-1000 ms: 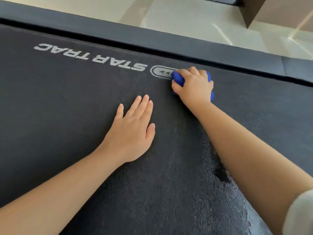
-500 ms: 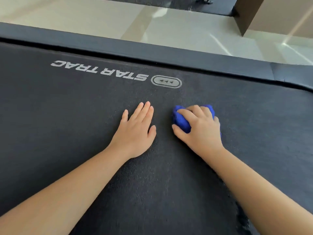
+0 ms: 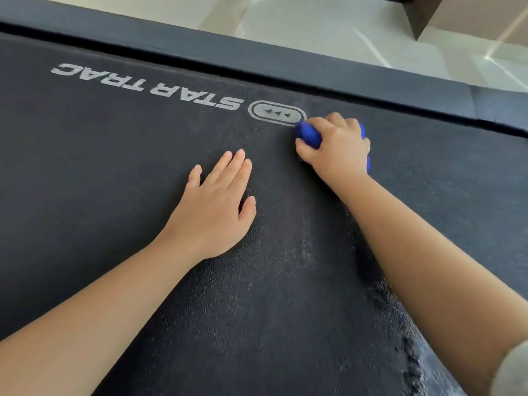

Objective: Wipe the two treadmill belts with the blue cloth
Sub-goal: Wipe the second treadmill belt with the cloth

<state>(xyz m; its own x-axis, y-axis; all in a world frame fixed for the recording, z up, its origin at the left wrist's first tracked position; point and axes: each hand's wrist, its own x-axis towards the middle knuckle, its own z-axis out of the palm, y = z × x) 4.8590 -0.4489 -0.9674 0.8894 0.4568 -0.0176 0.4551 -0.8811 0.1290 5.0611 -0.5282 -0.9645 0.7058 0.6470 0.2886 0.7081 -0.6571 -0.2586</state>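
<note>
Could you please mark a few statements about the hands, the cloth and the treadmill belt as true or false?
1. The right hand grips the bunched blue cloth. True.
2. The left hand is clenched into a fist. False: it lies flat, fingers extended, on the treadmill belt.
3. The cloth sits beside the oval arrow logo. True.
4. The belt lettering reads "LIFE FITNESS". False: it reads STAR TRAC.
5. The left hand touches the cloth. False: bare belt separates them.
</note>
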